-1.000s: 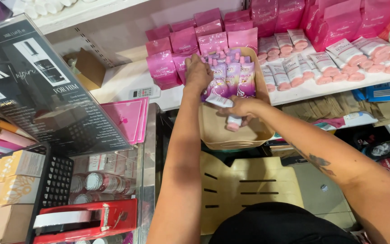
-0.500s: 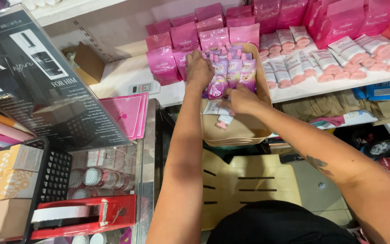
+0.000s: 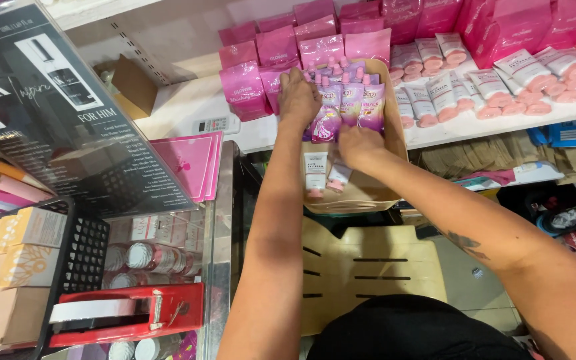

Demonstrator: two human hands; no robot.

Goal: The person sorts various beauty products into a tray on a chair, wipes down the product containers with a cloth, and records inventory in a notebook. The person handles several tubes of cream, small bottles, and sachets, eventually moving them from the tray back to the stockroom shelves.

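A beige basket [image 3: 399, 137] stands at the front of a white shelf. Several purple and pink spouted pouches [image 3: 353, 107] stand upright in its far half. My left hand [image 3: 299, 99] lies over the left end of that row, fingers curled over the pouch tops. My right hand [image 3: 359, 144] is just in front of the pouches, fingertips touching their lower edges and holding nothing. Two white tubes with pink caps [image 3: 315, 174] lie loose on the basket floor, below and left of my right hand.
Pink pouches [image 3: 244, 88] and rows of white tubes with pink caps [image 3: 495, 90] fill the shelf [image 3: 181, 113]. A black sign [image 3: 55, 113], a black crate of boxes [image 3: 85, 253] and a red tape dispenser [image 3: 128, 313] are on the left. A beige stool [image 3: 368, 267] stands below.
My right hand let go of the white tube, which now lies in the basket beside another, and moved up to the pouches. My left hand stayed on the pouches.
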